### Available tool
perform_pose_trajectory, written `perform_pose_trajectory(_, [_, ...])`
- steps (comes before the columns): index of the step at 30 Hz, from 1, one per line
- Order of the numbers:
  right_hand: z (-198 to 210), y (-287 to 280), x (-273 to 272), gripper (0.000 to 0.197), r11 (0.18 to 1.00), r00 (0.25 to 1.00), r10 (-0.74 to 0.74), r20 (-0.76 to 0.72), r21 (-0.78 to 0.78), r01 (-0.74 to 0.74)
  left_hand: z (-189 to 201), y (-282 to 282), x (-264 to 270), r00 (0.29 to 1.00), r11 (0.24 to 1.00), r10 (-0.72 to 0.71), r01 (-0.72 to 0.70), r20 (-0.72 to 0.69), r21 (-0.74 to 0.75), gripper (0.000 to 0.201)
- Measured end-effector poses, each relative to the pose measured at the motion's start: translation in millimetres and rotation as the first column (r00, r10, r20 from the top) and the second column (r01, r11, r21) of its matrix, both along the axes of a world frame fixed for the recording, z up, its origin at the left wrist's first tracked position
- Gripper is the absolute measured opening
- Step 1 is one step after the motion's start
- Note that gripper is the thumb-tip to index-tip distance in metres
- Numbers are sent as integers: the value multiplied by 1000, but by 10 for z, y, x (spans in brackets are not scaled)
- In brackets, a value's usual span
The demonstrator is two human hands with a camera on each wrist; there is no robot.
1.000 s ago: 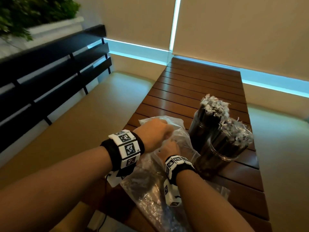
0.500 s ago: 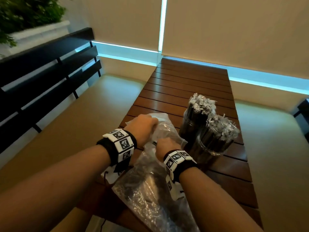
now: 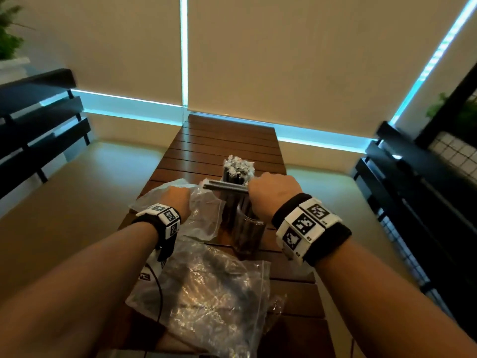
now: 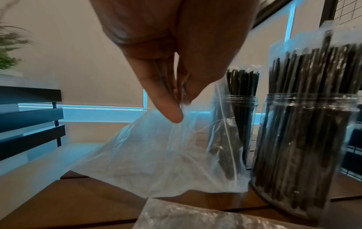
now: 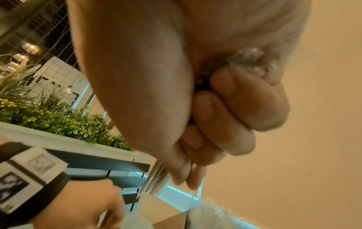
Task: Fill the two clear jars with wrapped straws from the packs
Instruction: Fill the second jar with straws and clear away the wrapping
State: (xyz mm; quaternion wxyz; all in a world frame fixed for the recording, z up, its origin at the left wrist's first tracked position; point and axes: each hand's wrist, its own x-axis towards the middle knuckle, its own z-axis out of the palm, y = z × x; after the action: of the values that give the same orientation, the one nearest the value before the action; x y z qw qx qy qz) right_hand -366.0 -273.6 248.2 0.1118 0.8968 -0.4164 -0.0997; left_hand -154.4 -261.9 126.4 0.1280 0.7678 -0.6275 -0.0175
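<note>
Right hand (image 3: 273,192): fingers curled tight round bundle of wrapped straws (image 3: 224,188), held level above near jar (image 3: 245,228).
Left hand (image 3: 178,200): thumb and fingertips pinching emptied clear bag (image 4: 160,155), lifted off slatted wooden table (image 3: 232,140).
Two clear jars: near jar, far jar (image 3: 238,171), both upright, packed with dark straws, standing close together.
Full straw pack (image 3: 206,301): flat at near table edge.

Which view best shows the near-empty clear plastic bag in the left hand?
Left wrist: left hand pinches the clear plastic bag, draped, unobstructed. Head shows bag partly behind the hand. Right wrist catches only a blurred edge.
</note>
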Motion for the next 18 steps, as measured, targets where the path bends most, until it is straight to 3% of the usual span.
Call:
perform_pose_trajectory(3, [116,-35,-98,14,996,997,22,79,-88,-15,-1,-38,-95,996,993,81,-84,42,83,23])
perform_pose_trajectory(4, [97,-66,-106,14,995,990,32,136,-100,-18,51,-56,-146,994,989,106,-103,-26,109,27])
perform_pose_trajectory(6, [-20,-138,-95,14,995,960,53,274,-98,-27,254,-80,-275,931,995,94,-74,-352,69,32])
perform_pose_trajectory(8, [-215,-183,-51,17,996,913,63,403,-77,-35,544,-66,-394,691,996,-37,-31,-722,-81,26])
perform_pose_trajectory(10, [-398,-179,23,19,999,863,45,503,-19,-41,842,-20,-473,372,976,-174,-59,-912,-210,28])
perform_pose_trajectory(12, [-531,-174,100,19,999,800,7,600,33,-34,1056,18,-501,61,961,-250,-103,-966,-256,27])
perform_pose_trajectory(14, [-615,-180,162,15,999,749,7,662,22,-29,1189,8,-516,-168,944,-305,-180,-937,-275,2])
perform_pose_trajectory(16, [-681,-196,200,14,999,739,40,673,-18,-38,1288,-26,-557,-282,925,-310,-311,-908,-220,25])
perform_pose_trajectory(18, [-719,-232,204,16,996,742,87,664,-75,-50,1360,-104,-623,-276,890,-325,-412,-904,-194,35])
